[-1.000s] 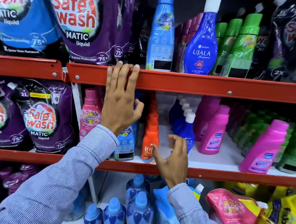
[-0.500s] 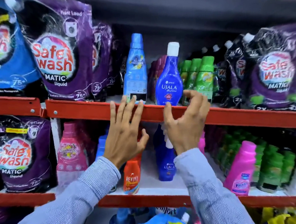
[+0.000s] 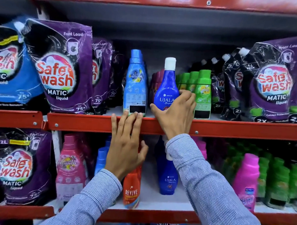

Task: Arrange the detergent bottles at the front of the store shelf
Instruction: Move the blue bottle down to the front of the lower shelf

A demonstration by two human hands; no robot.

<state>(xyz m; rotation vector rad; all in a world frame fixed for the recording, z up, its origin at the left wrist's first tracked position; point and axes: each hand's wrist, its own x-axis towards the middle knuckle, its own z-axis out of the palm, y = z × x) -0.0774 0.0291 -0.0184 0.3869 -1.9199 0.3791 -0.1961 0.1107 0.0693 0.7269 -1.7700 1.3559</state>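
A dark blue Ujala bottle (image 3: 166,85) with a white cap stands at the front of the upper shelf. My right hand (image 3: 176,114) wraps its lower half, thumb on the left side, fingers on the right. Left of it stands a light blue bottle (image 3: 135,82). My left hand (image 3: 126,144) rests flat on the red shelf rail (image 3: 230,129), fingertips at the light blue bottle's base, holding nothing. Green bottles (image 3: 202,93) stand in a row just right of the Ujala bottle.
Purple Safewash pouches (image 3: 60,68) fill the upper shelf's left, and more pouches (image 3: 271,85) its right. The lower shelf holds a pink bottle (image 3: 69,165), an orange Revive bottle (image 3: 130,189), another Ujala bottle (image 3: 168,179), a magenta bottle (image 3: 248,179) and green bottles.
My right hand rose from the lower shelf to the upper one and closed around the Ujala bottle. The view tilted upward. My left hand stayed on the rail.
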